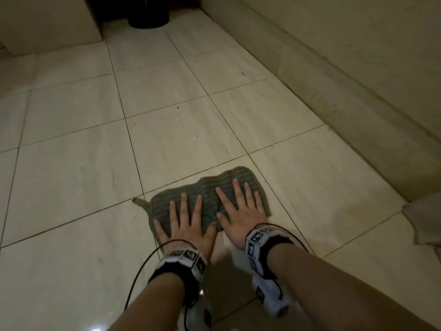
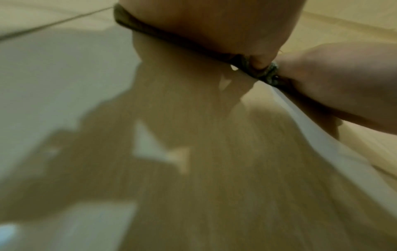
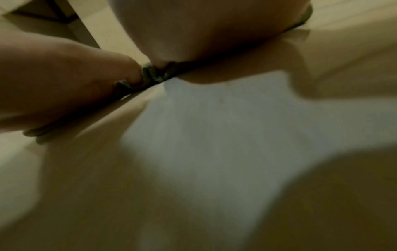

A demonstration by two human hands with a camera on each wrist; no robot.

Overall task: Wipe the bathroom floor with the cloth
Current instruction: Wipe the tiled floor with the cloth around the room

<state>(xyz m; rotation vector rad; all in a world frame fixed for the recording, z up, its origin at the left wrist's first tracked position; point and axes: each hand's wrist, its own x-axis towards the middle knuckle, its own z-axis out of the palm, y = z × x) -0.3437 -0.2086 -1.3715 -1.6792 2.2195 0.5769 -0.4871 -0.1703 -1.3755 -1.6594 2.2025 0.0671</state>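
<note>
A grey-green striped cloth [image 1: 210, 189] lies flat on the pale tiled floor [image 1: 78, 177] in the head view. My left hand [image 1: 188, 220] presses on its near left part with fingers spread straight. Beside it, my right hand [image 1: 241, 211] presses the cloth's right part, fingers also splayed flat. In the left wrist view the cloth's bunched edge [image 2: 247, 64] shows under my left palm [image 2: 210, 25], with my right hand [image 2: 343, 88] next to it. The right wrist view shows the crumpled cloth edge [image 3: 152, 76] between my right palm [image 3: 204, 28] and my left hand [image 3: 64, 81]. Both wrist views are blurred.
A raised stone step or wall base [image 1: 358, 75] runs along the right side. A dark round bin [image 1: 148, 17] stands at the far end beside a pale cabinet [image 1: 47, 20]. A light fabric piece [image 1: 424, 220] lies at the right edge. Black cables [image 1: 140, 266] trail from my wrists.
</note>
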